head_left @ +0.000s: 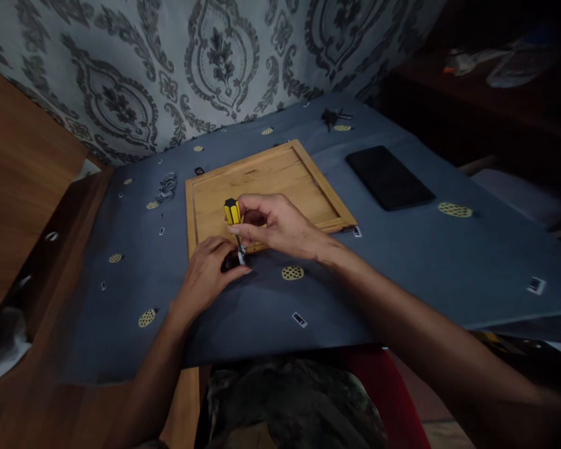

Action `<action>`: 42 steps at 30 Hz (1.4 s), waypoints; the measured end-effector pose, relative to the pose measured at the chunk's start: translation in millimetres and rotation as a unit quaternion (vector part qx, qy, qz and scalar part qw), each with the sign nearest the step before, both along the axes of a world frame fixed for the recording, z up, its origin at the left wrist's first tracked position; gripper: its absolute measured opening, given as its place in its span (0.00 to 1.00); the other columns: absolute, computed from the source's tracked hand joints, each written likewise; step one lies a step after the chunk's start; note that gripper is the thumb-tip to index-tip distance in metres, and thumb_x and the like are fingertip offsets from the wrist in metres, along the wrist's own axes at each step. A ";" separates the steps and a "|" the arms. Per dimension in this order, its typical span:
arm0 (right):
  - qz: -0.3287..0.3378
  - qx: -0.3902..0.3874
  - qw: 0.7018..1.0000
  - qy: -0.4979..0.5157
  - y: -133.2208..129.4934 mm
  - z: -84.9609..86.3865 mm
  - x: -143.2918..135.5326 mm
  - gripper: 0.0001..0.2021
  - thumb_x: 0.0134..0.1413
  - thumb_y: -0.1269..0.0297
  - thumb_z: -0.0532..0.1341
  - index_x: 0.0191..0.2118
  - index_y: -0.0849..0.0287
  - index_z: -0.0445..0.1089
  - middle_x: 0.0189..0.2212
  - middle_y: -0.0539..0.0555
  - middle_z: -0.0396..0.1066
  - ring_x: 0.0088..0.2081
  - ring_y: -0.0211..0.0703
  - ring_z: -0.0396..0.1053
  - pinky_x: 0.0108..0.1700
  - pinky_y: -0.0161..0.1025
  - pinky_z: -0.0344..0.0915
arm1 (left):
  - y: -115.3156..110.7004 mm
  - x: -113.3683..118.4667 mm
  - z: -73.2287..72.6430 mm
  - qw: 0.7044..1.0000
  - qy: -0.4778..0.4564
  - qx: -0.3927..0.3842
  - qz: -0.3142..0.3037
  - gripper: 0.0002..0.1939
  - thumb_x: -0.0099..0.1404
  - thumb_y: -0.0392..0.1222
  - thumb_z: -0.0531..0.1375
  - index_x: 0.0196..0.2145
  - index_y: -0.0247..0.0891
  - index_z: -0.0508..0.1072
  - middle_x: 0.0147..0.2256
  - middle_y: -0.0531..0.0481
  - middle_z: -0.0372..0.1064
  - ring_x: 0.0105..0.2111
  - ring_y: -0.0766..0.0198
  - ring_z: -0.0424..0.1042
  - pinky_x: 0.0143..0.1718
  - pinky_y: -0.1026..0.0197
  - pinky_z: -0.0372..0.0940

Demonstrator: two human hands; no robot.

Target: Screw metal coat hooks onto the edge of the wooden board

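A framed wooden panel [266,181] lies flat on a table covered in dark blue cloth. My right hand [273,224] pinches a small screwdriver [232,212] with a yellow and black handle, held nearly upright, its shaft pointing down. The tip meets a small metal piece [242,254] at the panel's near edge. Beside it, my left hand [210,268] is curled around that edge, thumb and fingers on either side of the metal piece, which it seems to steady.
A black tablet-like slab [390,178] lies right of the panel, with keys [334,117] behind it. Several small metal parts [167,187] sit to the left. A patterned curtain [224,62] hangs at the back, and a wooden cabinet [23,181] stands at the left.
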State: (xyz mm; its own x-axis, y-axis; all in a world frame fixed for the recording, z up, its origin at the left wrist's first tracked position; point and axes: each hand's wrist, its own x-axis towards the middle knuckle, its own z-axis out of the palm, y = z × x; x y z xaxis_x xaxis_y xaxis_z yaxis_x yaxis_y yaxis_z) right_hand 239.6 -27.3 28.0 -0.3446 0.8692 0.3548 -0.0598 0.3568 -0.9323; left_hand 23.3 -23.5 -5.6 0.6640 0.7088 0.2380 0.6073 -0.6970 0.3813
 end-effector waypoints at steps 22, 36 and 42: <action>-0.185 0.080 0.979 -0.026 -4.3 -6.2 -15.3 0.16 0.60 0.57 0.66 0.30 0.54 0.59 0.25 0.44 0.59 0.28 0.35 0.58 0.31 0.37 0.55 | -0.5 0.8 1.3 1.000 0.014 -0.003 0.012 0.19 0.69 0.59 0.66 0.46 0.41 0.78 0.44 0.45 0.77 0.46 0.50 0.76 0.51 0.47 0.71; -0.169 0.107 0.978 -0.057 -3.3 -5.7 -12.0 0.16 0.61 0.60 0.66 0.30 0.54 0.58 0.25 0.43 0.59 0.28 0.34 0.58 0.32 0.36 0.55 | -1.3 1.0 0.9 1.000 0.012 -0.002 0.014 0.17 0.68 0.55 0.68 0.45 0.40 0.78 0.45 0.45 0.77 0.47 0.50 0.76 0.52 0.47 0.71; -0.137 0.130 0.978 -0.085 -1.1 -3.7 -5.7 0.15 0.62 0.62 0.65 0.30 0.54 0.57 0.24 0.42 0.58 0.27 0.34 0.58 0.32 0.36 0.54 | -0.7 0.2 0.5 1.000 0.005 -0.002 0.007 0.17 0.68 0.55 0.68 0.47 0.40 0.78 0.46 0.45 0.78 0.48 0.50 0.76 0.54 0.46 0.71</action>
